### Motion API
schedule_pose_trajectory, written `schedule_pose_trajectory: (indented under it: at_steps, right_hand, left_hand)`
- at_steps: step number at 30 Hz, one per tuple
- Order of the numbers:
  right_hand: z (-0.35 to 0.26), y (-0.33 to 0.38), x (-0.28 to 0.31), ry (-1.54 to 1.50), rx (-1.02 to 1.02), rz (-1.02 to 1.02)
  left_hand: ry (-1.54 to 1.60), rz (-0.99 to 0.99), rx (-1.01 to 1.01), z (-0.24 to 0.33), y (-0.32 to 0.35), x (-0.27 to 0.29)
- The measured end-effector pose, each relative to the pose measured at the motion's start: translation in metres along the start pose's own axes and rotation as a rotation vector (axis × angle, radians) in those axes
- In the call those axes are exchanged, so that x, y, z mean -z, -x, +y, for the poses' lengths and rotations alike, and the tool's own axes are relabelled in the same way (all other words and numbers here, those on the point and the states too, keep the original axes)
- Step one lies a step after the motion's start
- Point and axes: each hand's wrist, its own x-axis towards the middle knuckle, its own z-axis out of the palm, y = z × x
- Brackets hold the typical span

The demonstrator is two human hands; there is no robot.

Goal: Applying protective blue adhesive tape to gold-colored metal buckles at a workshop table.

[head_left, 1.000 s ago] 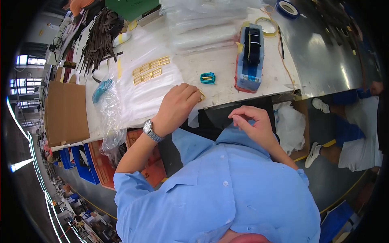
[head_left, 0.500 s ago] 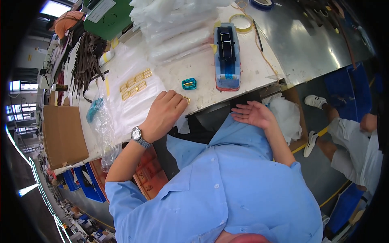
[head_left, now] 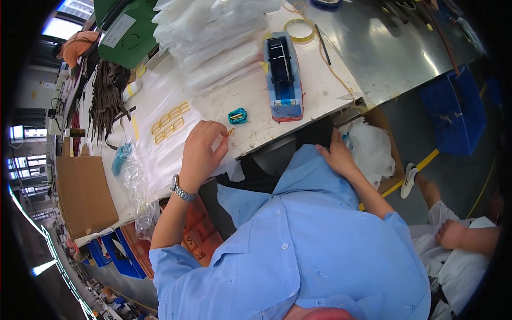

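My left hand [head_left: 204,146], with a metal watch [head_left: 182,188] on its wrist, is at the table's front edge. Its thumb and fingers pinch a small gold buckle [head_left: 230,132], partly hidden by the fingertips. Just beyond it lies a teal-wrapped piece [head_left: 237,116] with gold-coloured metal inside. Two rows of gold rectangular buckles [head_left: 170,121] are laid out to the left on a white translucent sheet [head_left: 165,154]. My right hand [head_left: 339,156] holds nothing; it rests below the table edge at my blue shirt, thumb apart from the fingers.
A blue tape dispenser [head_left: 286,80] stands near the table edge, a yellow tape roll [head_left: 300,30] behind it. Stacked plastic bags [head_left: 213,42] lie at the back. A cardboard piece [head_left: 85,194] is at left. A seated person's forearm [head_left: 469,236] is at right, near a blue bin [head_left: 453,114].
My left hand has turned and drawn the gold buckle slightly left. My right hand has turned from palm up to resting. The seated person at right has come closer. The whole view has shifted slightly.
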Motion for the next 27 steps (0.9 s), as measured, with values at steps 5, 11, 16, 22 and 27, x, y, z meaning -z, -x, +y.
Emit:
schedule_pose_trajectory:
  at_steps: [5,11,16,22,27]
  right_hand:
    - [0.017,-0.044,-0.001,-0.247,-0.134,-0.062]
    - [0.02,-0.051,0.002,-0.599,-0.152,-0.083]
    - [0.037,-0.054,-0.007,-0.63,-0.153,-0.114]
    - [0.038,-0.022,-0.018,-0.443,-0.081,0.056]
    - [0.007,0.038,0.024,-0.167,-0.025,0.014]
  left_hand:
    - [0.248,0.103,0.255,-0.005,0.004,-0.006]
    - [0.766,0.292,0.467,0.009,0.005,-0.009]
    - [1.229,0.33,0.523,0.023,0.005,-0.021]
    - [1.595,0.209,0.618,0.04,0.015,-0.036]
    - [1.696,0.122,0.699,0.057,0.03,-0.049]
